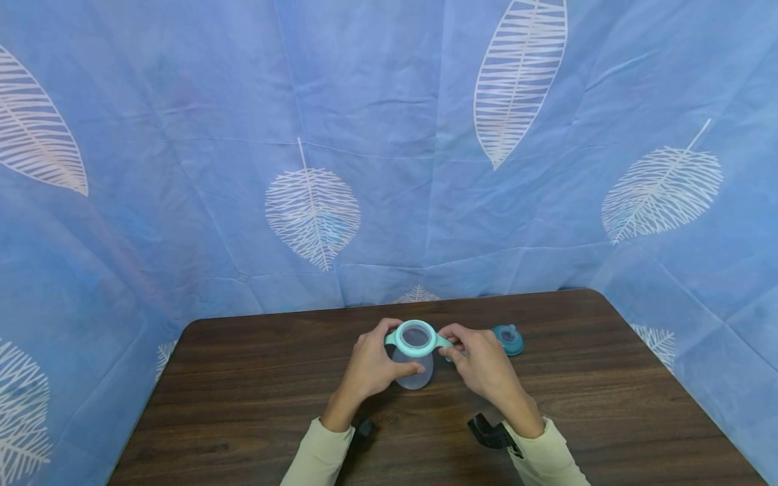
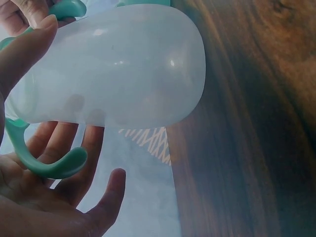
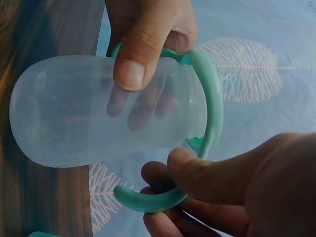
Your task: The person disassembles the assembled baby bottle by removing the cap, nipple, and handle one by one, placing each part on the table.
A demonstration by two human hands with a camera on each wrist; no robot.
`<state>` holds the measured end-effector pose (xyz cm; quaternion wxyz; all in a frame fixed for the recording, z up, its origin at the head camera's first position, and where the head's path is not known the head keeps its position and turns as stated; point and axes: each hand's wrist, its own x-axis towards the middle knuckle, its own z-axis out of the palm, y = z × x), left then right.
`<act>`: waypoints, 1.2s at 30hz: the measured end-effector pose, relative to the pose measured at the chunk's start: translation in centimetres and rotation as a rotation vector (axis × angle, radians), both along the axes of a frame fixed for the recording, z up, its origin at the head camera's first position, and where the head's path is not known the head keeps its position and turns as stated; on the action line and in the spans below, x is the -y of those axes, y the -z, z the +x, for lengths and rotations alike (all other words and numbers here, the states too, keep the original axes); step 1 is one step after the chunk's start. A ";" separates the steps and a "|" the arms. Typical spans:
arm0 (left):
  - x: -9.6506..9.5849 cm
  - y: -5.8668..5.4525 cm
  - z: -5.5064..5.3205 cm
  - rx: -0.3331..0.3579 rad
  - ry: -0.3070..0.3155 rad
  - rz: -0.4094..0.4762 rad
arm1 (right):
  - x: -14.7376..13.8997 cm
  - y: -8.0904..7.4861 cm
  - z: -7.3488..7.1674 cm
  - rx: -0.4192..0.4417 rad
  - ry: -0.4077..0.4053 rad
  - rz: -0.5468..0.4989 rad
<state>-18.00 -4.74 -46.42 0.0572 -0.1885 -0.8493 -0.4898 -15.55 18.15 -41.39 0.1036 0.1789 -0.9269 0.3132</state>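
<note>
A translucent baby bottle [image 3: 74, 108] stands upright on the table, its neck circled by a mint-green ring with two curved handles [image 1: 416, 338]. My left hand [image 1: 373, 361] grips the bottle's upper body, thumb on the near side and fingers behind it. One handle [image 2: 54, 170] curves past the left palm in the left wrist view. My right hand [image 1: 480, 358] pinches the other handle [image 3: 148, 201] between thumb and fingers. Just beyond the right hand lies a teal cap with a clear nipple [image 1: 508, 339].
The dark wooden table [image 1: 261, 391] ends at a blue curtain [image 1: 389, 202] printed with white leaves. Black straps [image 1: 491, 432] circle the wrists below pale sleeves.
</note>
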 end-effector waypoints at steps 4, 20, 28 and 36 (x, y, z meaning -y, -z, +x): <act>0.0 0.0 0.0 0.010 0.002 0.002 | 0.0 0.1 -0.1 -0.004 0.000 -0.002; 0.0 -0.1 0.0 0.014 0.000 -0.015 | -0.2 0.2 0.0 -0.025 0.021 -0.031; 0.0 0.0 0.0 0.027 -0.014 -0.017 | -0.2 0.0 0.1 -0.034 0.040 -0.034; 0.0 0.0 -0.1 0.023 -0.019 -0.008 | -0.4 -0.3 0.1 -0.049 0.046 -0.034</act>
